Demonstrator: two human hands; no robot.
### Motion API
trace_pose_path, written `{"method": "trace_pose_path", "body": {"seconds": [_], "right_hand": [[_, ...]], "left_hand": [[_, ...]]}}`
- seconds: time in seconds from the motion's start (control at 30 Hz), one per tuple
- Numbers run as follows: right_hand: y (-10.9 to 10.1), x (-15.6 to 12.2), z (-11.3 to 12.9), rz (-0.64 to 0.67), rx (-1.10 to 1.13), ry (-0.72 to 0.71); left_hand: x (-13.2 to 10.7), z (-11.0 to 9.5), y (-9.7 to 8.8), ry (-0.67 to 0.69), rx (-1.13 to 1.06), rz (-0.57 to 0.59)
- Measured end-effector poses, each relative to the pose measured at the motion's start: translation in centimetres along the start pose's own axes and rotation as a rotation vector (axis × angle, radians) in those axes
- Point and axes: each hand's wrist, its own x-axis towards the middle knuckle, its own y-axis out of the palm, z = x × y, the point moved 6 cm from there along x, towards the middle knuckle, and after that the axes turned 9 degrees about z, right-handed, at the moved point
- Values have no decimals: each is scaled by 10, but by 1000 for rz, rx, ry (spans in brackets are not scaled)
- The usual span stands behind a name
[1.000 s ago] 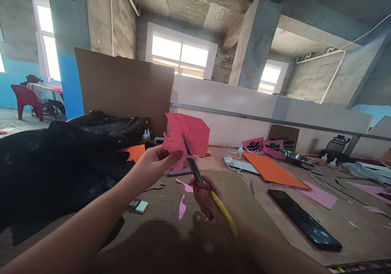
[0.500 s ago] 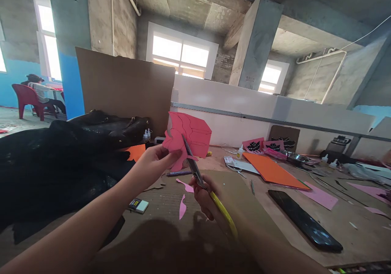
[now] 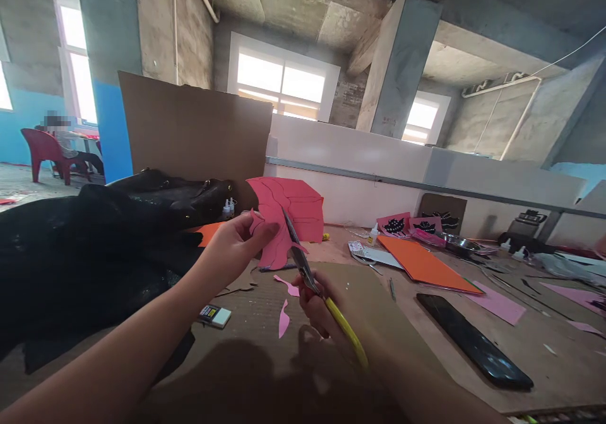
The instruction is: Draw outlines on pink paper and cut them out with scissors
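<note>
My left hand (image 3: 237, 247) pinches a sheet of pink paper (image 3: 303, 206) between thumb and fingers, holding it up above the table. Curved lines are drawn across the sheet, and its left and lower edges are cut into wavy shapes. In my right hand (image 3: 324, 304) is a pair of scissors (image 3: 303, 269) with yellow handles, its blades pointing up and parted around the paper. Two thin pink offcuts (image 3: 284, 320) lie below on a brown cardboard sheet (image 3: 246, 342).
An eraser (image 3: 218, 316) lies near my left forearm, beside a black bag (image 3: 180, 200). To the right are a black phone (image 3: 473, 339), orange paper (image 3: 426, 263), pink paper (image 3: 502, 304) and glue bottles (image 3: 374, 231). A person (image 3: 61, 137) sits far left.
The pink paper has turned a little in my left hand and its top left corner has swung left. The scissors have stayed nearly in place.
</note>
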Motion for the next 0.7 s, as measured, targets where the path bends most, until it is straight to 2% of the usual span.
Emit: {"method": "trace_pose_path", "body": {"seconds": [0.37, 0.5, 0.7], "right_hand": [[5, 4, -16, 16, 94, -19], [10, 8, -27, 17, 227, 20], [14, 10, -22, 52, 275, 15]], "left_hand": [[1, 3, -1, -14, 24, 39], [1, 3, -1, -13, 12, 40], [2, 3, -2, -1, 20, 23]]}}
